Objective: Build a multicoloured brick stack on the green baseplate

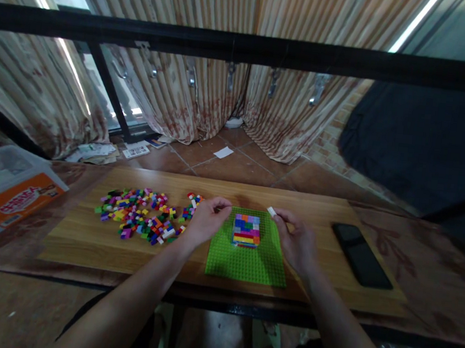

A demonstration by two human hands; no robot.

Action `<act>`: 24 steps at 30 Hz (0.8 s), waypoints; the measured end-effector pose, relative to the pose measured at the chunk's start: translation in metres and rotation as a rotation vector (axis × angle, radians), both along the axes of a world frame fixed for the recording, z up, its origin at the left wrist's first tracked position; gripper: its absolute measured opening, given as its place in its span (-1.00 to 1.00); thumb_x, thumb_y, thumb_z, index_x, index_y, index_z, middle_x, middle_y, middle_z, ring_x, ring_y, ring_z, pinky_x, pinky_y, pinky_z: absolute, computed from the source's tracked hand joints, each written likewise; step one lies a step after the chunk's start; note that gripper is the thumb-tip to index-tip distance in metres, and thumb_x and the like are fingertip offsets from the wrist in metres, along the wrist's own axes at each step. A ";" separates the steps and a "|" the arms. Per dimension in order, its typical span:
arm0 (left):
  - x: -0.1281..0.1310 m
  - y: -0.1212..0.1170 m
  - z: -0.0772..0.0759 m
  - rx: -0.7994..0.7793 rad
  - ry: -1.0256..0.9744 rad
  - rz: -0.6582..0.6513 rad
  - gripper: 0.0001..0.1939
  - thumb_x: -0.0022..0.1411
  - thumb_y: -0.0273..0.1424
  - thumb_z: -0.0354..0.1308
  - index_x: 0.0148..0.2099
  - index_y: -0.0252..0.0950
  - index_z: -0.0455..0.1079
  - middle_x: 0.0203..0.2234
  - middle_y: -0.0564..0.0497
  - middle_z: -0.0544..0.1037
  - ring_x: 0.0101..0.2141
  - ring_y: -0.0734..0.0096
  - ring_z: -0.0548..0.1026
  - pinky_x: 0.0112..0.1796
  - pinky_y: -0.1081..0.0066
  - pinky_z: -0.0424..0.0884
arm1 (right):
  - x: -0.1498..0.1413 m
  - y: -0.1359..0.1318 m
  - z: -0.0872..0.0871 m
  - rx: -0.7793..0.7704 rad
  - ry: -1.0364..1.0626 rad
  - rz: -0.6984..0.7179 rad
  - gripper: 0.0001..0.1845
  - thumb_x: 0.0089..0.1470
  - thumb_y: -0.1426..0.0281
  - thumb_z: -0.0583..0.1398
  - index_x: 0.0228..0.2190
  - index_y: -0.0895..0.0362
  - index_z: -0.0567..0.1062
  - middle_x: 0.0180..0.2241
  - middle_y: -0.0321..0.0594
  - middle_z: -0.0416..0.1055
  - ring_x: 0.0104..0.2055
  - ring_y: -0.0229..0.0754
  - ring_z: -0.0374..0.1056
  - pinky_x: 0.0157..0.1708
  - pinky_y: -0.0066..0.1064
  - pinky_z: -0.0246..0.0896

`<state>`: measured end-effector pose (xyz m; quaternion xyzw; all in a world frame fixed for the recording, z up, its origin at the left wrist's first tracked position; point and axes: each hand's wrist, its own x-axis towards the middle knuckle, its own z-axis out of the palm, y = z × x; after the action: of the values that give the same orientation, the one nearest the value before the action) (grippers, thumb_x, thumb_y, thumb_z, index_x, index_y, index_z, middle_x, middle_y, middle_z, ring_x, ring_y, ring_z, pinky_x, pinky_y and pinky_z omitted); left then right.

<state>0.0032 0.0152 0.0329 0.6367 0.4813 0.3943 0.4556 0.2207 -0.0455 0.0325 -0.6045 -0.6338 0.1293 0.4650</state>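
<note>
Brickwork (246, 230) in many colours stood on the green baseplate (246, 267). Your right hand (296, 243) was pinched on a white brick (271, 211) by the plate's far right corner. Your left hand (206, 220) curled near the far left corner; I could not tell whether its fingers met or held anything. Loose bricks (129, 214) lay to its left on the wooden board (84, 241)

Studded plastic baseplate (223, 261), smooth plastic bricks (246, 230), wood-grain board (83, 252), cloth curtains (207, 99), shiny hooks (318, 86), apparently metal
</note>
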 end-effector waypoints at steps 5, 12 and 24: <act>0.002 -0.002 -0.004 0.006 0.111 -0.036 -0.86 0.14 -0.47 0.14 -0.24 -0.32 0.49 -0.32 -0.03 0.62 -0.29 0.39 0.54 -0.22 0.40 0.46 | 0.001 -0.003 -0.004 -0.054 -0.106 0.034 -0.72 0.21 0.26 0.08 -0.25 0.07 0.56 -0.26 -0.16 0.59 -0.20 -0.05 0.48 -0.15 -0.19 0.33; 0.009 -0.004 -0.011 0.035 0.173 -0.081 -0.85 0.16 -0.46 0.15 -0.22 -0.32 0.50 -0.31 -0.03 0.62 -0.27 0.36 0.54 -0.18 0.37 0.45 | -0.007 -0.003 -0.006 -0.025 -0.297 0.146 -0.76 0.24 0.34 0.07 -0.34 0.07 0.53 -0.33 -0.14 0.50 -0.22 -0.04 0.39 -0.15 -0.17 0.30; 0.016 -0.005 -0.009 0.043 0.214 -0.088 -0.84 0.19 -0.40 0.12 -0.24 -0.30 0.52 -0.32 -0.02 0.63 -0.26 0.34 0.55 -0.17 0.37 0.44 | -0.020 0.009 -0.018 -0.013 -0.133 0.142 -0.83 0.15 0.34 0.17 -0.40 0.03 0.57 -0.23 -0.15 0.44 -0.11 -0.06 0.36 -0.07 -0.12 0.30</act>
<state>0.0189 0.0100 0.0239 0.7052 0.4904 0.3138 0.4047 0.2009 -0.0364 0.0140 -0.5683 -0.7036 0.1254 0.4078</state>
